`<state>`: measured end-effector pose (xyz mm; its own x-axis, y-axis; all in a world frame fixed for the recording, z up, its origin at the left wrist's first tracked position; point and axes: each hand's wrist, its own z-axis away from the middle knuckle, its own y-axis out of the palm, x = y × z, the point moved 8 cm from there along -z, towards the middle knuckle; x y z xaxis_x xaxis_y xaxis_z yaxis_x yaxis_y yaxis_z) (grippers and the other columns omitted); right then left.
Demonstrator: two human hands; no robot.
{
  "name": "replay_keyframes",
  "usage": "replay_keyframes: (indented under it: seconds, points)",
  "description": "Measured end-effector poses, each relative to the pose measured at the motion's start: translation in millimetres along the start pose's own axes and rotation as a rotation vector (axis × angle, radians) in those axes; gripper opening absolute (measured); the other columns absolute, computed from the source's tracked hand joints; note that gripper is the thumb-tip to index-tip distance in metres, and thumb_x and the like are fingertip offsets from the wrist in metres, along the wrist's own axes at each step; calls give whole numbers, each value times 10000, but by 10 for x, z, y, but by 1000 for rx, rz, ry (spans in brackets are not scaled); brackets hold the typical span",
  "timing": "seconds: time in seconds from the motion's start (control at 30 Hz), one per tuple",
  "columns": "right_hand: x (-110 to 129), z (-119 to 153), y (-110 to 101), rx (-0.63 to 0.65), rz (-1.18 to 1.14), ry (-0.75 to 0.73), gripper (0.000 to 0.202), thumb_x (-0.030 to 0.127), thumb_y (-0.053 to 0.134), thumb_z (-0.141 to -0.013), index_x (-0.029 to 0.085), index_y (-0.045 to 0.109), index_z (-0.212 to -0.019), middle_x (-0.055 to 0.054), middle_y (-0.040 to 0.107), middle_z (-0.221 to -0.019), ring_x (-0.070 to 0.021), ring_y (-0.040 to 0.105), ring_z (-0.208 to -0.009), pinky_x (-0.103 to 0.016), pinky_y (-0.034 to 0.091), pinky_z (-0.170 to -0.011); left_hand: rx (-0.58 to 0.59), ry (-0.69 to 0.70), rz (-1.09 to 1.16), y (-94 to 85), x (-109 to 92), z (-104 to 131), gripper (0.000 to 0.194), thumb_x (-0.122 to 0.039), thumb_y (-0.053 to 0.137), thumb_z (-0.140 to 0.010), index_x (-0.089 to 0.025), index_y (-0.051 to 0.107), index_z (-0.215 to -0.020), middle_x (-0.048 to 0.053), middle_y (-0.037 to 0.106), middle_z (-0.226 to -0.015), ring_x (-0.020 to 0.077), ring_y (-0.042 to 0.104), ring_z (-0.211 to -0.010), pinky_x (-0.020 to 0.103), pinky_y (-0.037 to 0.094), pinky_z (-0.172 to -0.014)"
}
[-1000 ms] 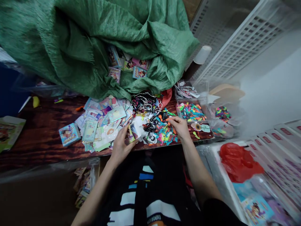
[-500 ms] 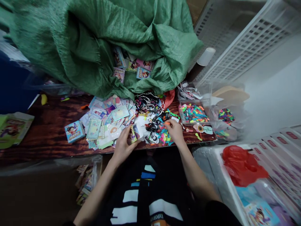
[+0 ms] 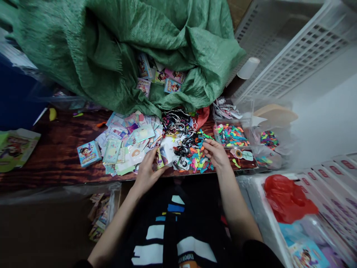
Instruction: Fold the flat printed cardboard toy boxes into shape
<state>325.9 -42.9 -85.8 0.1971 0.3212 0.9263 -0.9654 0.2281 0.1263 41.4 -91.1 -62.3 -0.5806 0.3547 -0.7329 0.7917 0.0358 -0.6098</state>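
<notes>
A small open box (image 3: 161, 158) with a yellow and purple side and white flaps is gripped in my left hand (image 3: 147, 169), at the table's front edge. Over the heap of small bright plastic pieces (image 3: 197, 160) is my right hand (image 3: 217, 153), its fingers pinched together; what they hold, if anything, is too small to name. Black and white cords (image 3: 178, 123) lie tangled behind the pieces. Left of the box spreads a pile of paper cards and stickers (image 3: 136, 139). A closed blue box (image 3: 89, 153) rests farther left.
A green sack (image 3: 106, 56) with boxes inside covers the back. Clear trays (image 3: 232, 136) of colourful pieces stand at the right, near a white cup (image 3: 248, 68). A foam box (image 3: 260, 193) with a red bag (image 3: 288, 199) sits lower right.
My right hand has moved right and slightly up from the near part of the bright pieces. My left hand still holds the small box in about the same place.
</notes>
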Motion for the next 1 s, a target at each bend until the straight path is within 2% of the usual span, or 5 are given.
replay_keyframes:
  seconds: [0.33, 0.6, 0.83, 0.93, 1.0]
  points:
    - [-10, -17, -46, -65, -79, 24, 388, 316, 895, -433, 189, 617, -673, 82, 524, -532, -35, 408, -423, -161, 242, -343, 29, 47, -3, 19, -117, -66, 734, -413, 688, -869, -231, 349, -1494, 154, 567, -1398, 300, 553, -1299, 464, 483, -1066]
    - [-2, -36, -12, 17, -49, 23, 429, 425, 914, -510, 187, 580, -639, 71, 527, -519, -42, 451, -435, -139, 314, -350, 64, 14, 20, 93, -63, -28, 734, -403, 697, -861, -240, 361, -1493, 142, 555, -1421, 298, 541, -1315, 458, 470, -1080]
    - [35, 50, 279, 78, -91, 31, 418, 419, 905, -510, 196, 583, -655, 55, 562, -581, -59, 479, -482, -156, 347, -381, 77, -12, 18, 134, -60, -31, 732, -373, 719, -846, -234, 378, -1478, 145, 563, -1411, 296, 551, -1301, 453, 475, -1070]
    - [93, 85, 370, 95, 20, -32, 374, 433, 855, -582, 205, 576, -685, 68, 515, -552, -70, 443, -454, -183, 314, -381, 64, -14, 16, 110, -56, -42, 713, -362, 723, -839, -225, 401, -1460, 145, 581, -1385, 293, 567, -1276, 447, 487, -1052]
    - [155, 82, 296, 41, 197, -123, 314, 432, 796, -634, 206, 581, -667, 72, 483, -521, -81, 408, -443, -206, 300, -398, 51, -24, 20, 77, -30, -40, 699, -362, 726, -835, -220, 417, -1447, 144, 586, -1375, 289, 570, -1267, 441, 490, -1047]
